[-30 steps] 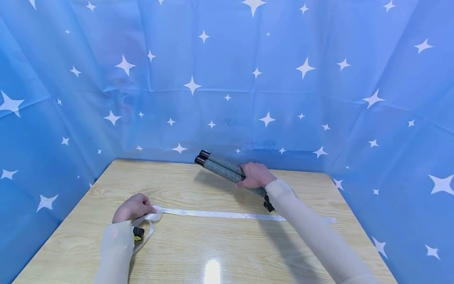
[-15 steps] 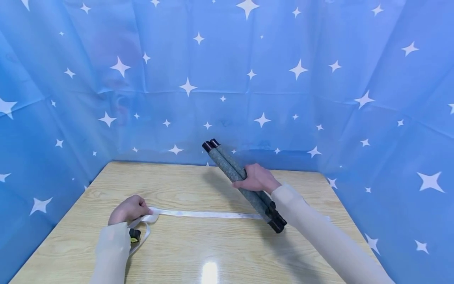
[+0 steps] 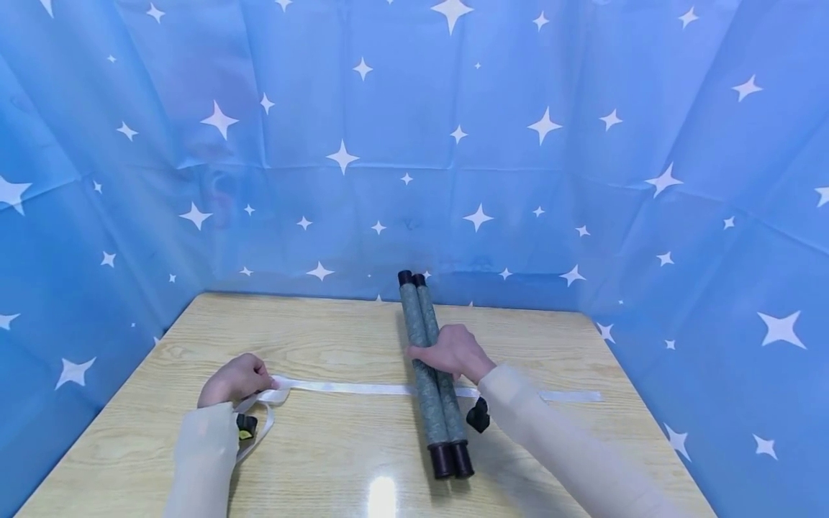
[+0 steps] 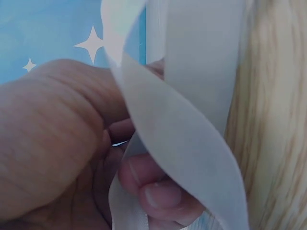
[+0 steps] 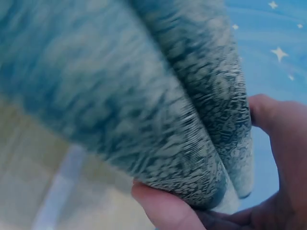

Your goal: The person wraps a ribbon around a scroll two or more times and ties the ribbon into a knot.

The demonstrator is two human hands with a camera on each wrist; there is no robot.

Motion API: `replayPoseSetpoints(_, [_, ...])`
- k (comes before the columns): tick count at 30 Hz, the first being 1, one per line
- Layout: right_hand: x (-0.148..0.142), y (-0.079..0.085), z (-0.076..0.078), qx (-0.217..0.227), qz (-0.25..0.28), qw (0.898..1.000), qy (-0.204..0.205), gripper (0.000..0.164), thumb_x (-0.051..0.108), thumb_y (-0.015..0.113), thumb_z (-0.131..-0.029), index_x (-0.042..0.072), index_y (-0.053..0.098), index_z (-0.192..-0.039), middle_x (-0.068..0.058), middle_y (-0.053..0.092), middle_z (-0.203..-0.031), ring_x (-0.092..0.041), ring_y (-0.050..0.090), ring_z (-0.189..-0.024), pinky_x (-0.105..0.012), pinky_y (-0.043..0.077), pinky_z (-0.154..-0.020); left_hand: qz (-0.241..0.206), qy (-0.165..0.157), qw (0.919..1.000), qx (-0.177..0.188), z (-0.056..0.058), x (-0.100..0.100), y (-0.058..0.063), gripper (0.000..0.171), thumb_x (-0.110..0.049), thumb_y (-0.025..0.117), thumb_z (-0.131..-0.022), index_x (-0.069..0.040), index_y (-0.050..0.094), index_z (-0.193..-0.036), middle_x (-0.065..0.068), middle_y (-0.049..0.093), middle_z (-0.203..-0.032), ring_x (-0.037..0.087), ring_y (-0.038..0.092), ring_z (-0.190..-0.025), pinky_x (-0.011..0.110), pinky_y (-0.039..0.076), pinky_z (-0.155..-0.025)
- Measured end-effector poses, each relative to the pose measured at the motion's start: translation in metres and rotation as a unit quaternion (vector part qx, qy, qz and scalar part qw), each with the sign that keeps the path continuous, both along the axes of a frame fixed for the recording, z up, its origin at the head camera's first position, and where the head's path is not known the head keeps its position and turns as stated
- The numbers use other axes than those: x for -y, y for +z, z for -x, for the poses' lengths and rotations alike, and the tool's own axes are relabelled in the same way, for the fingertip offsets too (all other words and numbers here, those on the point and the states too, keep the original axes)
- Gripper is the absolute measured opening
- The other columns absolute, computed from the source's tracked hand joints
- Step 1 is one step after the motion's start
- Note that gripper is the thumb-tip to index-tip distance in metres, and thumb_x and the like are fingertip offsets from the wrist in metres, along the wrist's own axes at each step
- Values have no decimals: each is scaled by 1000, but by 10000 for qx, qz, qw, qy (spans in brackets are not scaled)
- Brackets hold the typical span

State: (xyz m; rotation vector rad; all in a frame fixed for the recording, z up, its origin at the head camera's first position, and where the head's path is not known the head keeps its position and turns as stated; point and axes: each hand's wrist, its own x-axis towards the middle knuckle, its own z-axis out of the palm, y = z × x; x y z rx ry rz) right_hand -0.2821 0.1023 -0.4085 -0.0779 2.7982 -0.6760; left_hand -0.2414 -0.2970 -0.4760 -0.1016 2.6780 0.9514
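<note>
Arrangement of a paired roll and a ribbon on the wooden table (image 3: 337, 467), as it presents itself to someone standing in the room. The grey-green double roll (image 3: 427, 385), two cylinders side by side with dark caps, lies in the right hand (image 3: 453, 352), just left of that palm; thumb and fingers grip it near mid-length, the thumb across its upper face. Its long axis points away from the person, the far end leaning slightly to the left. The white ribbon (image 3: 352, 388) runs left to right beneath it, so that the two cross nearly at a right angle, about midway along the ribbon's straight stretch. Whether roll and ribbon touch at the crossing cannot be told. The left hand (image 3: 238, 378), well apart to the left, pinches the ribbon where the straight stretch begins, its fingers curled, with a slack loop hanging about them. The ribbon's other end lies free, beyond the right sleeve (image 3: 550, 439). Of the two hands, the right is nearer the crossing, the relation on which any wrapping would seem to depend.
</note>
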Motion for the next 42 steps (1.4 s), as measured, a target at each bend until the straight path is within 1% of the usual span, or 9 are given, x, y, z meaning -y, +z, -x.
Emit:
replayPoseSetpoints(4, [11,-14,-9,-45,170,9998,-127,61,65,71,-84,21,42,-52,6,35,-45,-32,68,-51,-40,58,-57,-52,-6,10000,49,0,0,0,28,-23,72,-94,-7,60,-74,2,50,-67,18,44,-60,31,38,-58])
replayPoseSetpoints(11, [30,-32,-25,-145,150,9993,-299,61,63,71,-83,22,40,-51,6,35,-47,-24,62,-44,-35,50,-46,-132,-18,9999,70,1,2,-1,28,-22,72,-94,-7,59,-74,1,49,-65,17,43,-58,31,38,-57])
replayPoseSetpoints(13, [34,-37,-28,-174,141,9993,-316,61,60,72,-84,22,39,-49,7,33,-46,-21,56,-41,-34,47,-44,-115,-33,9999,61,2,1,0,28,-22,73,-94,-8,59,-74,1,49,-66,17,44,-59,31,38,-57])
replayPoseSetpoints(17, [40,-48,-34,-296,176,9990,-291,61,54,73,-84,22,36,-47,9,26,-44,-13,36,-39,-31,36,-42,-145,-4,9998,121,2,-1,0,28,-21,73,-93,-8,59,-73,1,49,-65,17,44,-58,31,38,-57])
replayPoseSetpoints(20, [44,-53,-36,-414,43,9987,-288,61,53,74,-83,21,36,-47,9,25,-44,-12,31,-41,-29,30,-42,-172,-21,9998,136,1,-1,-1,28,-21,73,-93,-7,59,-73,1,49,-64,16,43,-57,30,38,-56])
replayPoseSetpoints(25, [49,-57,-38,-566,-239,9978,-268,61,56,74,-84,20,40,-47,8,30,-45,-12,35,-41,-28,31,-40,-197,12,9997,146,1,-1,-2,28,-21,72,-94,-7,60,-74,1,49,-64,16,43,-57,31,38,-56])
replayPoseSetpoints(32, [53,-58,-40,-667,-538,9960,-253,62,62,74,-83,19,43,-50,5,34,-46,-12,38,-40,-29,34,-40,-208,-65,9997,63,2,1,-2,27,-22,72,-94,-7,61,-74,1,51,-66,17,46,-60,31,40,-59])
replayPoseSetpoints(37, [55,-60,-41,-731,-630,9952,-189,61,63,72,-84,19,47,-50,4,40,-45,-14,43,-40,-29,36,-39,-335,-32,9994,125,0,3,-2,28,-21,72,-95,-7,59,-74,0,48,-63,15,40,-56,31,38,-57])
replayPoseSetpoints(42, [58,-60,-43,-827,-1010,9912,-205,65,67,70,-84,18,46,-49,4,37,-43,-13,40,-38,-28,31,-37,-468,-33,9988,159,-2,1,-1,28,-21,72,-94,-7,58,-74,-1,46,-62,15,38,-54,31,37,-56])
